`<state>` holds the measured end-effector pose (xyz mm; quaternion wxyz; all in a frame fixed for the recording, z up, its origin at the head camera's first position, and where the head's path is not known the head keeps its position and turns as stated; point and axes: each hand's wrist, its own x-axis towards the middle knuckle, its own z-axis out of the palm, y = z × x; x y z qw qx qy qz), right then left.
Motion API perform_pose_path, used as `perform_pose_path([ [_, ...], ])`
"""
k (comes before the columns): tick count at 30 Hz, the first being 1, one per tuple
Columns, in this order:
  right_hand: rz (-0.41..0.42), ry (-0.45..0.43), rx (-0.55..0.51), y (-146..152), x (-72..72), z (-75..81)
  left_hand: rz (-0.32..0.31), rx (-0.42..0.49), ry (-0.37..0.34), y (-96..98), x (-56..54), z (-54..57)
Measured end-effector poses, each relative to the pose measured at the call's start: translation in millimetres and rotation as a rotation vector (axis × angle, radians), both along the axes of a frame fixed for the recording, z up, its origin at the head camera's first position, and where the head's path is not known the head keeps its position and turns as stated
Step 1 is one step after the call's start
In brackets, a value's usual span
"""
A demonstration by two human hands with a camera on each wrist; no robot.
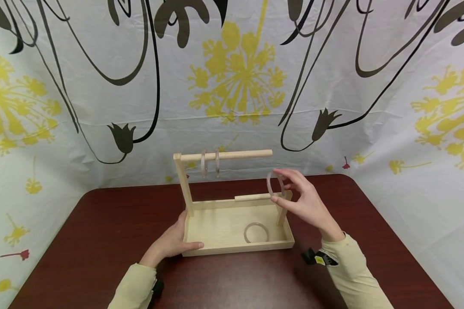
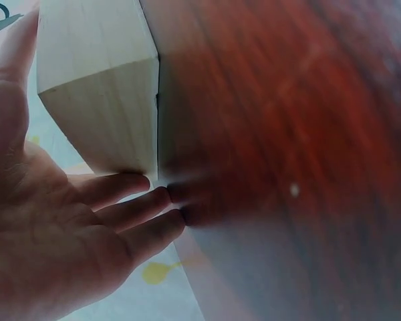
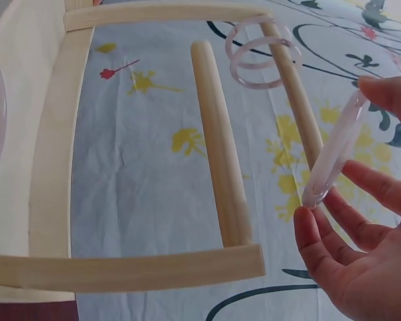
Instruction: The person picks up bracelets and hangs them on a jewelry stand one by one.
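A light wooden stand [image 1: 239,249] has a shallow tray base, a longer upper bar [image 1: 247,153] and a shorter lower bar [image 1: 251,198]. My left hand [image 1: 169,239] holds the tray's left end, thumb over the front corner; in the left wrist view its fingers [image 2: 140,208] reach the wood's lower edge. Between thumb and fingertips, my right hand [image 1: 307,204] pinches a pale translucent bangle [image 3: 335,152], held upright near the lower bar's right end. Two similar bangles hang on the upper bar, one [image 1: 203,165] left of the other [image 1: 217,164]. Another bangle [image 1: 245,233] lies flat in the tray.
The stand rests on a dark red-brown table [image 1: 100,240] with rounded far corners. Behind and beside it hangs a white cloth [image 1: 170,103] printed with yellow flowers and dark stems. A post [image 1: 184,184] rises at the tray's left, carrying the upper bar.
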<state>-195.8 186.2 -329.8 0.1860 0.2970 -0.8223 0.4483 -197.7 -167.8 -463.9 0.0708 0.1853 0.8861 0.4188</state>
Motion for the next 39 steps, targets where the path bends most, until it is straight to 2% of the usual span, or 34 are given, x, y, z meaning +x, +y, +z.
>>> perform_pose_path([
  [12,-0.034,-0.05,-0.004,-0.9,-17.5,16.3,-0.014,-0.022,-0.037,-1.1,-0.6,1.9],
  [21,-0.051,-0.041,0.009,-3.1,-27.8,24.6,-0.016,-0.019,-0.036,-0.6,-0.8,0.7],
  [29,-0.04,0.005,0.023,4.9,-62.1,4.9,-0.021,-0.018,-0.033,-1.2,-1.7,-1.4],
  [39,0.015,0.085,0.091,-4.9,-79.5,4.8,-0.013,-0.021,-0.036,-1.3,-1.9,-1.7],
])
